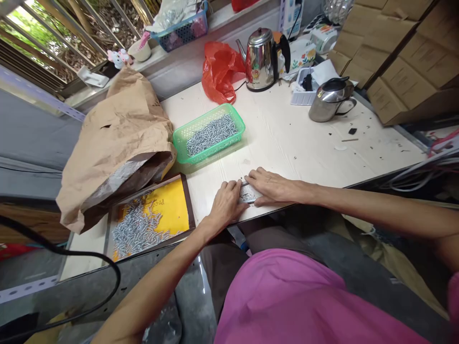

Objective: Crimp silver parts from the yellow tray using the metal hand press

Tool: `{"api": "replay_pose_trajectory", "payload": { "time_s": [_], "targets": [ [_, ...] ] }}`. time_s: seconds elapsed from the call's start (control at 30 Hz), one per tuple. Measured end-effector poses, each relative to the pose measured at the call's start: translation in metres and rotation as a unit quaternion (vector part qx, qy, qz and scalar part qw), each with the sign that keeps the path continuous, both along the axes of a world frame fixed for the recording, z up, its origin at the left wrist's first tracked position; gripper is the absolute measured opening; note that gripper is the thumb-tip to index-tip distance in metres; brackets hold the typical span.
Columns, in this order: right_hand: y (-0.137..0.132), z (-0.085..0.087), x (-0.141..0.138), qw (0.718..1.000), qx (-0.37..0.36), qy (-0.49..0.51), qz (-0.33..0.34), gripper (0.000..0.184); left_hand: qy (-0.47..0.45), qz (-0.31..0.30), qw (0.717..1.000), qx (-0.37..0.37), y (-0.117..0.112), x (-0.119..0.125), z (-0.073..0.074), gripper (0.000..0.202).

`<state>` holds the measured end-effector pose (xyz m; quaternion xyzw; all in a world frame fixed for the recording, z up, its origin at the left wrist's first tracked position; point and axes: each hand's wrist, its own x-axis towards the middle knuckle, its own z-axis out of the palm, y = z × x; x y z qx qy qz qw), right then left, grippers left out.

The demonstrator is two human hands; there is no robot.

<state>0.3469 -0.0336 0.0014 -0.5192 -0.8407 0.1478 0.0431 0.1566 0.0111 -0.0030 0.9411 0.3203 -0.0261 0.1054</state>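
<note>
A small flat metal piece (248,193), pale grey and rectangular, lies at the table's front edge between my hands. My left hand (228,200) grips its left end, fingers bent over the top and thumb along the near side. At the right end, my right hand (272,186) holds it with the fingers on the far side and the thumb near the front. Small marks or bits show on its surface, too fine to make out. Left of my hands, a dark-rimmed tray (191,210) with a yellow bottom bears many small silvery screw-like pins (136,229).
A green plastic basket (234,112) of similar silvery pieces stands behind my hands. A large brown paper bag (122,119) slumps at left. Farther back are a red plastic bag (220,69), a steel kettle (260,59) and a metal pot (326,102). Cardboard boxes (409,71) stack at right.
</note>
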Motion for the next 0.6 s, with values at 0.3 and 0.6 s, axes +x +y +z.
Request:
{"api": "replay_pose_trajectory", "payload": {
  "time_s": [0.3,0.6],
  "targets": [
    [0.0,0.0,-0.004,1.0,-0.008,-0.018,-0.002,0.014,-0.061,-0.001,0.997,-0.051,0.014,0.0,-0.01,0.031],
    [0.01,-0.006,0.002,1.0,0.011,-0.01,-0.017,0.021,-0.07,0.042,0.997,0.005,0.002,0.003,-0.01,0.028]
  ]
}}
